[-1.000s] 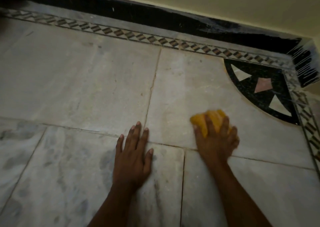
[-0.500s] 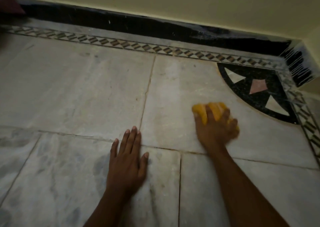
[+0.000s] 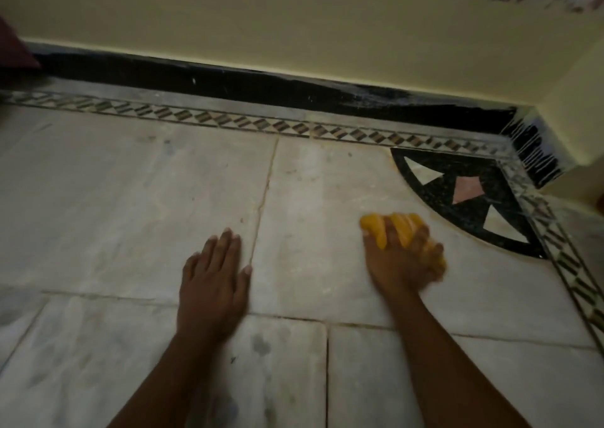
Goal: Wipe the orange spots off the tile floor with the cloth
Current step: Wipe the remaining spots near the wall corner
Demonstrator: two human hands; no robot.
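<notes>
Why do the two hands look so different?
The left hand lies flat with straight fingers and holds nothing; the right hand curls around a yellow cloth. The left hand looks sharp, the right hand blurred. Both press on the tile floor.

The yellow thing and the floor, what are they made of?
The yellow cloth looks like soft fabric: it bunches and folds under the right hand gripping it. The floor looks like polished marble or stone tile: pale, grey-veined, with thin joints. I can't be sure from this dim picture.
</notes>
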